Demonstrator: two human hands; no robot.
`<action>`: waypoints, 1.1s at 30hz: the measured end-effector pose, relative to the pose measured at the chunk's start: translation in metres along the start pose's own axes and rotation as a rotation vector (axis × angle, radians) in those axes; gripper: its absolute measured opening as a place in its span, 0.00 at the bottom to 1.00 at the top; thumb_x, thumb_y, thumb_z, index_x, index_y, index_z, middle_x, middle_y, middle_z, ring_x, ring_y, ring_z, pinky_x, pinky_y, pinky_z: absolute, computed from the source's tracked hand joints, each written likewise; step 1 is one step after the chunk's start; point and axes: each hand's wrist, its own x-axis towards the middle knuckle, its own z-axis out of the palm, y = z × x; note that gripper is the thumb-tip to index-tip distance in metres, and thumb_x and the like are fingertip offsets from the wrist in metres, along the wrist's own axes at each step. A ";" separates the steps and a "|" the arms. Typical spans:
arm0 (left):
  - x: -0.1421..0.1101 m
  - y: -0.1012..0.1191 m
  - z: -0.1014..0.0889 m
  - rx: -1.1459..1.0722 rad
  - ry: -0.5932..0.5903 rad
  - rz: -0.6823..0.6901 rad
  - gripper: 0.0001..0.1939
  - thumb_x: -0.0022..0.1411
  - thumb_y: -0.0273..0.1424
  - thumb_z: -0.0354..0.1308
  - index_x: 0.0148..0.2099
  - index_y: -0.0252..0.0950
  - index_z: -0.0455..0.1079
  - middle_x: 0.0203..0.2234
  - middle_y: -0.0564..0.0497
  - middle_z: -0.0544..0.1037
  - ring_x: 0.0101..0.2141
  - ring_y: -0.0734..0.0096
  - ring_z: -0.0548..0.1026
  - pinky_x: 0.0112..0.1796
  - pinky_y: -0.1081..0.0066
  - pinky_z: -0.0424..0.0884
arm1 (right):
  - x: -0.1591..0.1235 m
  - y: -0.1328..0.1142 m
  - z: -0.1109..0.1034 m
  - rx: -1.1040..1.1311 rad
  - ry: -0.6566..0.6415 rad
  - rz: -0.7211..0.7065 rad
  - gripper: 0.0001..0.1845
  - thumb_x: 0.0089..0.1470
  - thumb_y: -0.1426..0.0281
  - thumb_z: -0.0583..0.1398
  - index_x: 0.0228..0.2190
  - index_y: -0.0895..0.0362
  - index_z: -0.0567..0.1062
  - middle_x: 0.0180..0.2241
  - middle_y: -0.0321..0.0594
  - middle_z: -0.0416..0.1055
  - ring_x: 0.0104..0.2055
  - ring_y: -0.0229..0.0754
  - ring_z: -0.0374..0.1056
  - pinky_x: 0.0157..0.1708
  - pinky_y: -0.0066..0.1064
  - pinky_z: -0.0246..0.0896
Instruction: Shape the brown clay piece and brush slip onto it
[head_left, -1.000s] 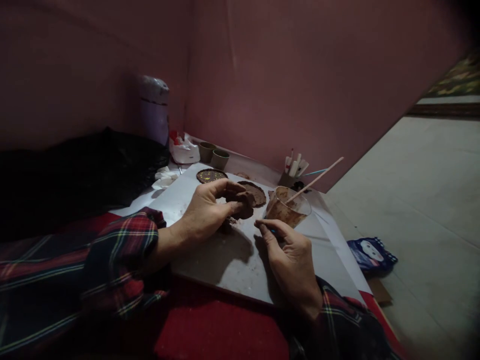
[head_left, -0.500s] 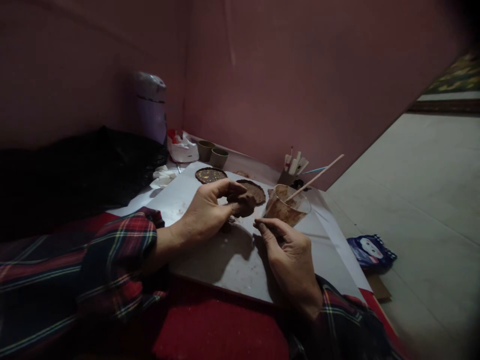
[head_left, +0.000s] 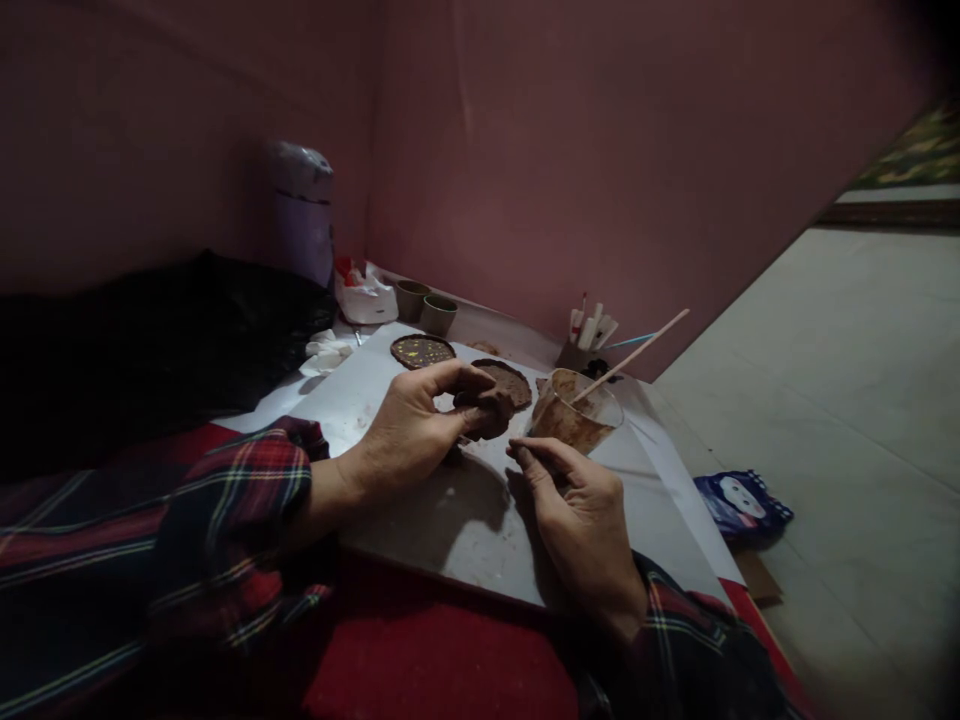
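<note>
My left hand pinches a lump of dark brown clay-like material between thumb and fingers, above the white board. Lower and to the right, my right hand has thumb and fingertips pressed together; whatever may be between them is too small to make out. Behind the held lump lies a round brown piece with a rough edge. Another dark disc with yellow specks rests farther back on the left. A clear cup smeared with brown stands just beyond my right hand, with a thin stick leaning in it.
Two small dark cups stand at the back by a white packet. A holder with several sticks is near the wall. Black plastic spreads on the left; a blue packet lies to the right.
The brown lump in my left hand has tilted or shifted very slightly. My right hand stays almost in the same place, fingertips still together.
</note>
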 end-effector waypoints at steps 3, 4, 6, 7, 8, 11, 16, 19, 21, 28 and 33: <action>0.000 -0.007 -0.003 0.129 -0.092 0.020 0.06 0.54 0.30 0.64 0.36 0.34 0.75 0.30 0.50 0.80 0.32 0.68 0.78 0.35 0.70 0.75 | 0.001 0.000 0.001 -0.004 -0.009 0.006 0.09 0.57 0.68 0.57 0.35 0.54 0.78 0.35 0.41 0.79 0.37 0.43 0.74 0.37 0.37 0.68; 0.001 -0.008 -0.004 0.176 -0.134 0.013 0.05 0.53 0.29 0.64 0.35 0.34 0.75 0.29 0.49 0.80 0.32 0.67 0.78 0.36 0.70 0.74 | 0.001 0.000 0.001 -0.004 -0.011 0.005 0.09 0.57 0.68 0.57 0.35 0.54 0.78 0.35 0.41 0.79 0.37 0.43 0.74 0.36 0.37 0.68; 0.001 -0.008 -0.004 0.209 -0.177 -0.026 0.04 0.52 0.27 0.64 0.32 0.33 0.76 0.28 0.48 0.80 0.32 0.66 0.78 0.35 0.69 0.74 | 0.000 0.001 0.000 -0.005 -0.008 0.000 0.09 0.57 0.68 0.57 0.35 0.54 0.79 0.35 0.41 0.79 0.36 0.43 0.74 0.36 0.37 0.69; 0.001 -0.006 -0.003 0.167 -0.154 -0.057 0.04 0.51 0.27 0.64 0.33 0.32 0.76 0.28 0.47 0.80 0.31 0.66 0.78 0.33 0.70 0.74 | 0.000 0.002 0.000 -0.006 -0.008 -0.001 0.09 0.57 0.68 0.57 0.35 0.54 0.79 0.35 0.41 0.79 0.36 0.43 0.74 0.36 0.37 0.68; 0.000 -0.003 -0.002 0.102 -0.121 -0.089 0.06 0.52 0.27 0.64 0.34 0.32 0.75 0.28 0.47 0.80 0.30 0.66 0.78 0.31 0.71 0.74 | -0.001 0.003 0.000 -0.009 -0.008 -0.002 0.09 0.57 0.68 0.57 0.35 0.55 0.79 0.35 0.41 0.79 0.36 0.43 0.74 0.36 0.36 0.68; 0.000 0.004 0.000 0.006 0.003 -0.071 0.08 0.53 0.29 0.64 0.37 0.33 0.75 0.32 0.47 0.81 0.32 0.65 0.79 0.29 0.72 0.74 | -0.002 0.004 -0.001 -0.010 -0.010 0.005 0.09 0.57 0.68 0.57 0.35 0.55 0.78 0.35 0.40 0.79 0.36 0.43 0.74 0.36 0.36 0.68; -0.002 0.001 -0.001 -0.021 -0.052 -0.038 0.08 0.52 0.27 0.65 0.38 0.34 0.75 0.30 0.49 0.81 0.31 0.68 0.78 0.30 0.74 0.74 | 0.000 0.002 0.000 0.008 -0.017 0.014 0.09 0.57 0.68 0.57 0.35 0.55 0.78 0.35 0.40 0.79 0.37 0.42 0.74 0.37 0.35 0.68; -0.003 -0.005 -0.003 0.036 -0.129 -0.010 0.08 0.53 0.29 0.64 0.38 0.34 0.75 0.31 0.49 0.80 0.32 0.67 0.78 0.32 0.72 0.74 | 0.001 0.001 0.000 0.005 -0.022 0.015 0.09 0.57 0.68 0.57 0.35 0.54 0.78 0.35 0.40 0.79 0.36 0.42 0.74 0.36 0.34 0.68; -0.002 -0.007 -0.003 0.114 -0.194 -0.013 0.06 0.52 0.29 0.64 0.35 0.34 0.76 0.30 0.48 0.81 0.33 0.66 0.78 0.35 0.70 0.74 | 0.001 0.000 0.000 0.000 -0.027 0.016 0.10 0.58 0.68 0.57 0.35 0.54 0.78 0.34 0.39 0.79 0.36 0.42 0.74 0.35 0.34 0.68; -0.001 0.002 -0.002 -0.084 -0.068 -0.139 0.09 0.51 0.27 0.65 0.37 0.32 0.75 0.28 0.48 0.81 0.28 0.68 0.78 0.27 0.73 0.73 | -0.002 0.001 -0.004 0.104 -0.005 0.055 0.12 0.60 0.64 0.55 0.38 0.54 0.77 0.36 0.41 0.77 0.36 0.42 0.74 0.35 0.34 0.70; -0.002 0.001 0.000 -0.330 -0.079 -0.261 0.10 0.51 0.27 0.66 0.38 0.32 0.74 0.29 0.48 0.80 0.27 0.70 0.78 0.28 0.74 0.72 | -0.004 0.001 -0.006 0.264 -0.096 0.031 0.17 0.60 0.61 0.55 0.49 0.52 0.70 0.42 0.42 0.75 0.37 0.41 0.73 0.32 0.31 0.70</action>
